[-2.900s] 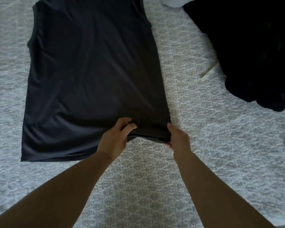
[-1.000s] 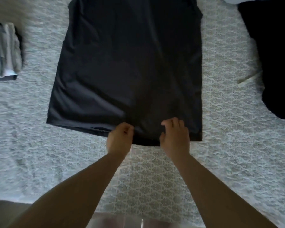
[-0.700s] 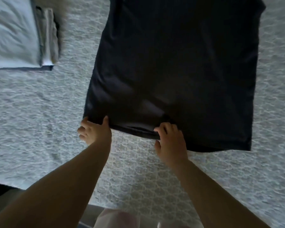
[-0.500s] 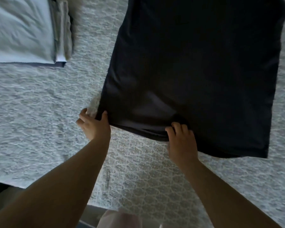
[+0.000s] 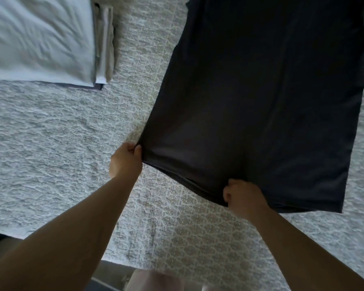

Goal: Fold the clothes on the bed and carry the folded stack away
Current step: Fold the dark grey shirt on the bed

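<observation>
1. Dark, smooth fabric: one sleeveless shirt [image 5: 261, 106] lies spread flat on the bed [image 5: 51, 154], stretching away from the fingers.
2. Two hands hold its near hem. Left hand [image 5: 125, 160] pinches the left corner between thumb and curled fingers [image 5: 137, 148].
3. Right hand [image 5: 245, 196] grips the hem mid-width, fingers curled over the cloth.
4. One folded stack [image 5: 40, 38], pale garment on top, sits well left of the left fingers.

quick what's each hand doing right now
Left hand: closed, pinching the near left corner of the shirt.
Right hand: closed, gripping the shirt's bottom hem.
</observation>
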Available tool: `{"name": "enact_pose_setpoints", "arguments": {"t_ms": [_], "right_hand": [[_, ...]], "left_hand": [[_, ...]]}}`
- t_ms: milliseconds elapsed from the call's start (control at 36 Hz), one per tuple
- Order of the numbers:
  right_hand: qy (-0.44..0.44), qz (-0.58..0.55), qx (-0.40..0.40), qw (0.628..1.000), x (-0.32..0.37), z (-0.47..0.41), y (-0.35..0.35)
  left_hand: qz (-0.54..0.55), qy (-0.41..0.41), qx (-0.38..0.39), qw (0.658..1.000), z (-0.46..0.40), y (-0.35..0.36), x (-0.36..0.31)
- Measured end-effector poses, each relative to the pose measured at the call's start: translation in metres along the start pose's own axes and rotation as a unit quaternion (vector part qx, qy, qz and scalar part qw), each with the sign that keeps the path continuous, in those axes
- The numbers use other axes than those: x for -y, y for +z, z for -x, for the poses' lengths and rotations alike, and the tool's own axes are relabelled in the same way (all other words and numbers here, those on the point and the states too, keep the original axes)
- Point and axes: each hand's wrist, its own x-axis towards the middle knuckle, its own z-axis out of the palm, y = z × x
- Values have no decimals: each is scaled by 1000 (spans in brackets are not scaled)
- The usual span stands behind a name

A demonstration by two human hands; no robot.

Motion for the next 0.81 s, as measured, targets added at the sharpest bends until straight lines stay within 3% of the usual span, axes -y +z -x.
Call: {"name": "enact_pose_setpoints", "arguments": {"t_ms": [83, 278, 417, 556, 611, 667, 750, 806], "right_hand": [[-52, 33, -40, 997, 9, -5, -4], [3, -136, -272, 953, 18, -32, -29], [69, -59, -164, 982, 11, -46, -36], [48, -122, -123, 984, 5, -49, -39], [36, -183, -121, 975, -1, -48, -44], [37, -292, -117, 948, -7, -47, -53], [75, -549, -115, 825, -14, -47, -73], [91, -618, -128, 770, -23, -49, -83]], "left_hand": [[-19, -8, -4, 1000, -1, 0, -7], [-45, 109, -23, 993, -11, 5, -33], [-29, 165, -9, 986, -23, 10, -58], [115, 124, 9, 986, -20, 10, -87], [128, 150, -10, 980, -5, 11, -99], [103, 216, -11, 971, 17, 18, -109], [-50, 298, 7, 953, 53, 44, -122], [-157, 332, 40, 929, 73, 65, -128]]}}
